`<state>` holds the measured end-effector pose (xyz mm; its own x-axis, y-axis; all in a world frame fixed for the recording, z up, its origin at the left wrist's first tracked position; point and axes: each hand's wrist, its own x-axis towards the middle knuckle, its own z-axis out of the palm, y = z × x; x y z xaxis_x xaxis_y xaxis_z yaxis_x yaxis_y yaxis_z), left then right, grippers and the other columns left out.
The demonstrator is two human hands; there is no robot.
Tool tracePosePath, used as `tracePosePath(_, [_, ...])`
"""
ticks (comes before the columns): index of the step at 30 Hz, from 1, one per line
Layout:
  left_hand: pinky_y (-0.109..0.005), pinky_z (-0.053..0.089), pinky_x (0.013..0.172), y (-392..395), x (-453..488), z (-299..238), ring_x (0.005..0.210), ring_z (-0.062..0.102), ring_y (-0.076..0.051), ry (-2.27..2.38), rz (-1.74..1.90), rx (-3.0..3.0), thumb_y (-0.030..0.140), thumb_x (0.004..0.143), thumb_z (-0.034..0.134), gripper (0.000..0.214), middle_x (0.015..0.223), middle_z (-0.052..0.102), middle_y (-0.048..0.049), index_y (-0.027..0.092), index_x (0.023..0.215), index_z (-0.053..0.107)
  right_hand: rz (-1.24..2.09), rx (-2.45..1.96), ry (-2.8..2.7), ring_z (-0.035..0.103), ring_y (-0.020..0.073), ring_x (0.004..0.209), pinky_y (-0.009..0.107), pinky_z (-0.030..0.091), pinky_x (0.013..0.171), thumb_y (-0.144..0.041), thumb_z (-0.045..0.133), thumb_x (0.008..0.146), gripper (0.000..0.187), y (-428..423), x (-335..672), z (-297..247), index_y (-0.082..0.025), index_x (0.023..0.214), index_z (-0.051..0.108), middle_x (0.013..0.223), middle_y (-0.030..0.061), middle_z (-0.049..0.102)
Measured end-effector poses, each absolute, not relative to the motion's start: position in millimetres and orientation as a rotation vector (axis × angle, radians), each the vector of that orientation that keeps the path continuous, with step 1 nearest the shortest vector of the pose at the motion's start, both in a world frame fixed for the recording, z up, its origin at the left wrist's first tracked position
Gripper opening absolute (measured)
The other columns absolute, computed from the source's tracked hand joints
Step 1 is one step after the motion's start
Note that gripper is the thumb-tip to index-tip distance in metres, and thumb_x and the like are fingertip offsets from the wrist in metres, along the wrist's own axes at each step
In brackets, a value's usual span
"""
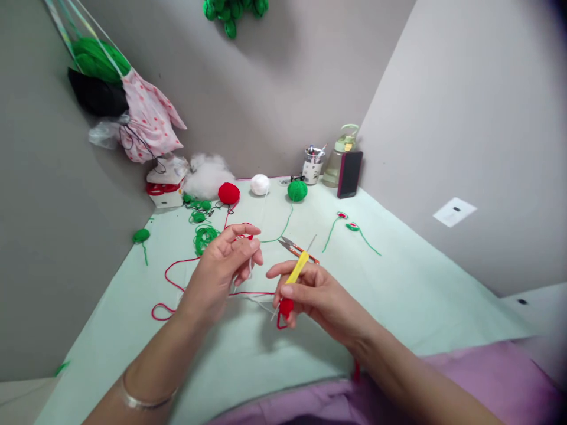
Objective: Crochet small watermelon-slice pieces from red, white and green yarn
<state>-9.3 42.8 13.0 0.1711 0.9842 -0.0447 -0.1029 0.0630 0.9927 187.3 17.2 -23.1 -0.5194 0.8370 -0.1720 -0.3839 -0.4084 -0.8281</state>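
My right hand (310,295) is closed around a yellow-handled crochet hook (297,267), which slants up to the right with its metal tip free. A small red crocheted piece (286,307) with a loop hangs under the right fingers. To the left, my left hand (225,262) is raised, thumb and index pinched together. A bit of red and white yarn (250,237) peeks out at its fingertips, mostly hidden. White and red strands run between both hands. Orange-handled thread snips (296,248) lie on the table just beyond.
Red (229,193), white (260,185) and green (297,190) yarn balls line the back of the pale green table. Behind stand a pen cup (312,166), a bottle (333,168) and a phone (349,175). Two small crocheted pieces (353,226) lie right; stuffing (208,174) sits left.
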Motion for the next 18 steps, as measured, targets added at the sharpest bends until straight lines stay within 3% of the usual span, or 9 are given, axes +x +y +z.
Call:
tracePosePath(3, [-0.020,0.037,0.044,30.1,2.1,18.7,0.047,0.045,-0.008,0.967,1.137,1.085,0.047,0.086,0.078,0.036,0.067,0.060,0.0071,0.022,0.106,0.062,1.988,-0.780,-0.956,0.071,0.0106,0.054,0.021,0.058,0.055,-0.035,0.096,0.077,0.038,13.9,174.5,-29.1,-0.018,0.107,0.080,0.073,0.0005,0.081])
tracePosePath(8, [-0.022,0.047,0.051,26.5,0.5,20.3,0.056,0.054,-0.011,0.927,1.233,1.080,0.042,0.090,0.074,0.024,0.068,0.059,0.0056,0.023,0.101,0.064,2.009,-0.798,-0.958,0.072,0.0106,0.055,0.020,0.058,0.055,-0.040,0.098,0.074,0.033,8.4,168.6,-38.8,-0.014,0.083,0.081,0.071,0.0024,0.079])
tracePosePath(11, [-0.024,0.049,0.055,36.0,-12.0,9.8,0.059,0.053,-0.012,1.058,1.239,1.260,0.040,0.093,0.071,0.021,0.074,0.061,0.0037,0.023,0.104,0.067,2.021,-0.794,-0.919,0.071,0.0098,0.053,0.018,0.058,0.052,-0.039,0.099,0.073,0.032,5.8,175.1,-37.1,-0.013,0.082,0.083,0.070,0.0029,0.079])
tracePosePath(15, [-0.025,0.053,0.062,37.4,-22.5,-5.2,0.077,0.055,-0.015,1.152,1.252,1.351,0.035,0.086,0.084,0.027,0.109,0.064,-0.0036,0.023,0.108,0.071,2.086,-0.776,-0.859,0.068,0.0075,0.048,0.016,0.056,0.049,-0.037,0.100,0.072,0.032,7.9,189.5,-29.8,-0.012,0.082,0.084,0.069,0.0031,0.079])
tracePosePath(18, [-0.038,0.063,0.084,20.4,-17.7,-7.2,0.113,0.065,-0.026,1.006,1.128,1.314,0.053,0.101,0.066,0.033,0.134,0.062,-0.0086,0.027,0.120,0.067,2.143,-0.757,-0.821,0.066,0.0066,0.045,0.014,0.054,0.046,-0.036,0.098,0.076,0.030,9.4,197.7,-24.1,-0.011,0.082,0.083,0.067,0.0029,0.078])
